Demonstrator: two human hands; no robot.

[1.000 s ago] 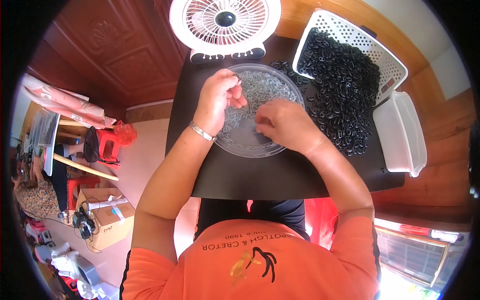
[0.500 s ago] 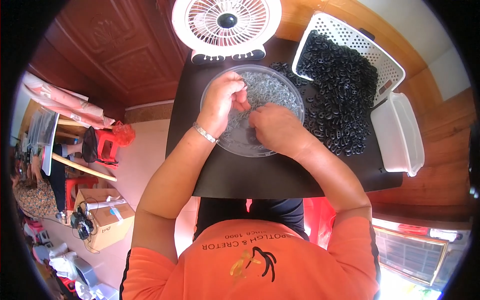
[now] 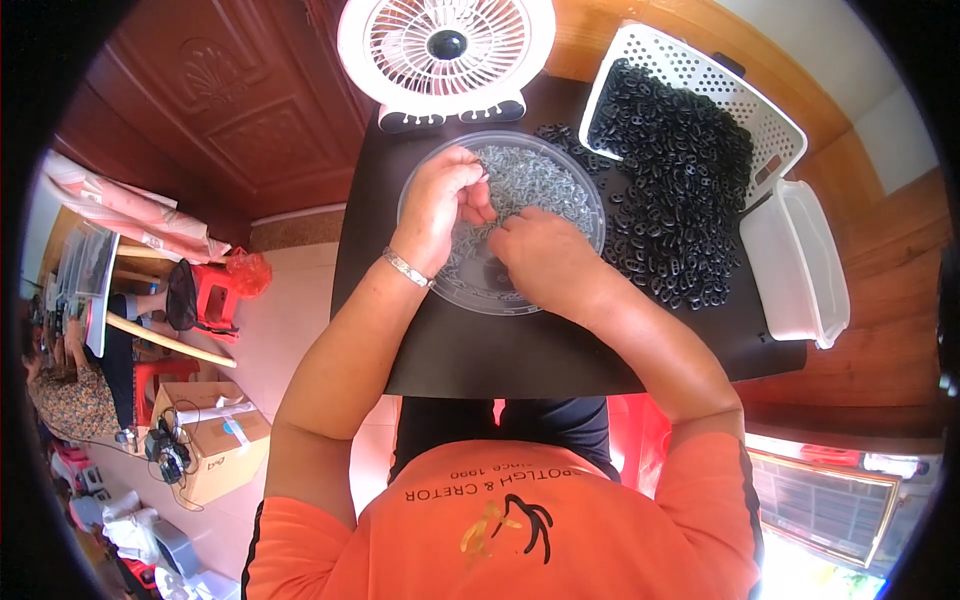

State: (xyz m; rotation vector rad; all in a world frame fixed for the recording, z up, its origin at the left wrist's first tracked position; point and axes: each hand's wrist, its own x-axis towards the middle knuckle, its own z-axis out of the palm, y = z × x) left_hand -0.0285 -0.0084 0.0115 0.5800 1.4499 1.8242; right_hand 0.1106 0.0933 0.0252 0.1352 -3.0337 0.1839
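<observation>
Both hands were inside a clear round dish of small grey metal pieces on the dark surface: the left hand, a bracelet at its wrist, had its fingertips pinched together, on what I could not tell, and the right hand lay curled, knuckles up, its grip hidden. Just right of the dish, black rings spilled from a tipped white basket, with a white fan behind and a white tub beyond the rings.
</observation>
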